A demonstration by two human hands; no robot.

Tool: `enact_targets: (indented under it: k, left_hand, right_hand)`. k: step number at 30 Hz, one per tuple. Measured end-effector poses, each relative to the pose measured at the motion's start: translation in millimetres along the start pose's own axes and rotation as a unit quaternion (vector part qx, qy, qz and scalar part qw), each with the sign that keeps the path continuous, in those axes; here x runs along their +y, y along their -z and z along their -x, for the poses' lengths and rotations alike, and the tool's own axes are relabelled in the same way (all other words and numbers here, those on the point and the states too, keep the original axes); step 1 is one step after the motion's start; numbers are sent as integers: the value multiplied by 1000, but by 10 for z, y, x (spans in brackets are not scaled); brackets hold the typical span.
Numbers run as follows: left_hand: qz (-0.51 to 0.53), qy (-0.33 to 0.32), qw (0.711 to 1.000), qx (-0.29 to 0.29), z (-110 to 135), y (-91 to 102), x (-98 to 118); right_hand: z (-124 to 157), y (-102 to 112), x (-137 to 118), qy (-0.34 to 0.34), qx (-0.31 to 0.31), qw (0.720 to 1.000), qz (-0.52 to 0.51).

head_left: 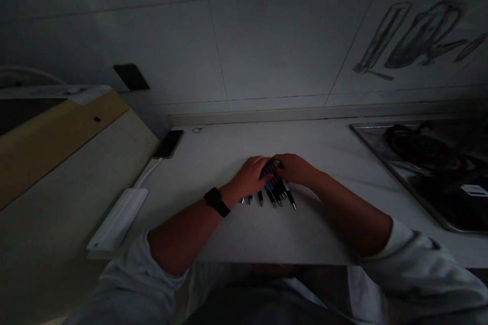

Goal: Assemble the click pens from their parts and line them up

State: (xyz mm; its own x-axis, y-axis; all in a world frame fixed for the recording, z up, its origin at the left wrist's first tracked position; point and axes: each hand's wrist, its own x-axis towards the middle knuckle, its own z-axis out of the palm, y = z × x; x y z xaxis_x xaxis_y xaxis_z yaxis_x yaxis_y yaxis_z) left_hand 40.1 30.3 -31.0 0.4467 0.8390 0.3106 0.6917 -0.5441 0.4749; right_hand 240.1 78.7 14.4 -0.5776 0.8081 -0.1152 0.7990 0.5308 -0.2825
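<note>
Several pens (275, 192) with dark, blue and red barrels lie bunched on the white counter (229, 162), their tips pointing toward me. My left hand (251, 176), with a black watch on its wrist, curls over the left side of the bunch. My right hand (295, 168) closes over the right side. Both hands press the pens together from opposite sides, and the upper ends of the pens are hidden under my fingers.
A dark phone (169, 143) lies at the counter's left edge, cabled to a white power bank (118, 218). A gas hob (430, 167) is set into the counter at the right. A tiled wall (267, 51) rises behind, with a black socket (130, 76) on it.
</note>
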Motion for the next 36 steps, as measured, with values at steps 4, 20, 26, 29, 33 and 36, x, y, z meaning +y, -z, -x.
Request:
enact_targets:
  k: [4, 20, 26, 29, 33, 36]
  left_hand:
    - [19, -8, 1000, -10, 62, 40, 42]
    - [-39, 10, 998, 46, 369, -22, 244]
    - [-63, 29, 995, 69, 372, -61, 210]
    - [-58, 31, 996, 65, 381, -54, 212]
    - [-51, 22, 996, 62, 377, -32, 231]
    - [-46, 3, 998, 51, 349, -5, 258]
  right_hand:
    - [74, -1, -73, -10, -17, 1000, -9]
    - [302, -32, -302, -13, -40, 999, -18]
    - [317, 13, -311, -17, -49, 998, -44]
    - [279, 12, -215, -20, -41, 995, -84]
    - [176, -20, -25, -37, -18, 980, -193]
    - [94, -62, 112, -75, 3, 949, -307]
